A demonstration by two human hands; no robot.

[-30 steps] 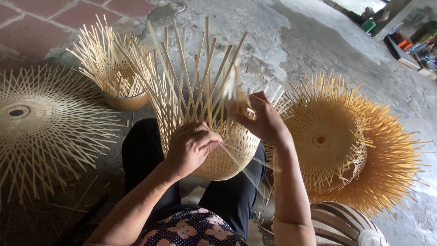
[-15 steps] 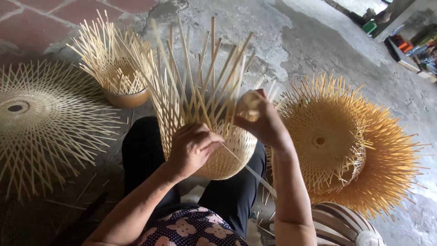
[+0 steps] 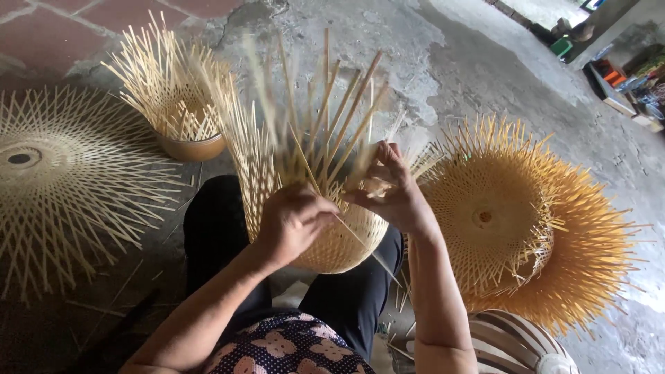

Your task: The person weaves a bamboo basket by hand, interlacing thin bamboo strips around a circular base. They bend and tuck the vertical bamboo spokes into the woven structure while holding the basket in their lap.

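1. The left hand has its fingers curled shut around the upper wall of a half-woven basket, with the thumb pressed over the woven part where a thin loose strip crosses it.
2. The right hand has its fingers bent and pinched together on the upright slats at the basket's right rim; exactly which slat they grip is blurred.
3. The half-woven basket sits in the person's lap, between the knees of dark trousers, with its rounded woven bottom towards the body and its unwoven slats fanning upward and away.
4. The thin loose strip runs from the left hand down and to the right, past the basket's bottom towards the floor.
5. Just right of the right forearm lies a stack of finished woven pieces, turned upside down, their spiky ends sticking out all round.
6. Beyond the basket, up and to the left, a second unfinished basket stands in a brown bowl.
7. At the far left a flat woven disc with long radiating slats lies on the floor.
8. The concrete floor gives way to red tiles at the upper left.
9. A striped round object shows at the lower right edge.
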